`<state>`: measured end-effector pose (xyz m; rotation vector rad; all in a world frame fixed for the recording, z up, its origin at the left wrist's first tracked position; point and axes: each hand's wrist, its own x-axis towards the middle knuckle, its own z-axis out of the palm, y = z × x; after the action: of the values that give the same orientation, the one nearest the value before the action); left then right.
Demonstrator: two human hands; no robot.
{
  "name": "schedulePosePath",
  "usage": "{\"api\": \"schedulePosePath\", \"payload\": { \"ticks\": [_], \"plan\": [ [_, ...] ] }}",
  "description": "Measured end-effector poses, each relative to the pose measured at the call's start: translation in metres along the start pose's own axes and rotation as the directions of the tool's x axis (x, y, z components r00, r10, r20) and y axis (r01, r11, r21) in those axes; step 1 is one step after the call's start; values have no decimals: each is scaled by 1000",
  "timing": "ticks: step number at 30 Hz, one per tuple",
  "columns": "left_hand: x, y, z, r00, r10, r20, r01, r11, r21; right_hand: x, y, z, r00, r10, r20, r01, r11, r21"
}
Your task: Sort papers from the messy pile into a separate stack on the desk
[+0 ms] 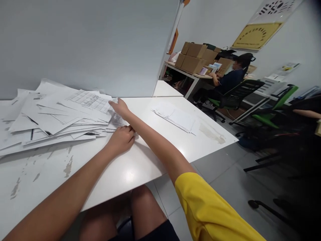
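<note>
Both hands' fingertips under papers

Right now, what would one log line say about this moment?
left hand: resting at edge of paper pile | right hand: on top printed sheet | small paper stack: apart, untouched | white table

Nothing readable here tbh: the printed sheets show a table grid, but the print's probably too blurry.

Loose pile of printed white sheets, fanned and overlapping, lying flat at 9 o'clock; top sheet bears a grid table.
</note>
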<state>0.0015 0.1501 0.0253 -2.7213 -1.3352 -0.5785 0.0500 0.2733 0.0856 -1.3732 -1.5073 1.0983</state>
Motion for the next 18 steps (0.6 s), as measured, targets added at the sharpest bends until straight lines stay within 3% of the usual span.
{"api": "schedulePosePath", "payload": {
  "ticks": [2,3,6,8,10,13,18],
  "plan": [
    [-1,0,0,1000,18,-24,-19,999,-43,-2,17,-29,991,-106,-78,94,985,-146],
    [-2,0,0,999,17,-32,-19,998,-65,-3,29,-52,974,-187,-132,140,944,-299],
    [-3,0,0,1000,-6,-25,3,995,-102,-11,78,-141,928,-291,-232,51,717,-695],
    [-2,-1,-1,1000,-14,-12,12,993,-119,-17,108,-200,946,-144,-292,-150,601,-785],
    [-2,-1,-2,1000,-19,-10,17,991,-133,-20,129,-242,938,22,-345,-302,540,-785],
    [0,-2,-4,999,-41,-21,38,990,-133,-17,139,-267,929,76,-362,-341,550,-762],
    [1,-2,-11,997,-71,4,70,986,-151,-10,128,-273,888,52,-457,-358,702,-616]
  ]
}}
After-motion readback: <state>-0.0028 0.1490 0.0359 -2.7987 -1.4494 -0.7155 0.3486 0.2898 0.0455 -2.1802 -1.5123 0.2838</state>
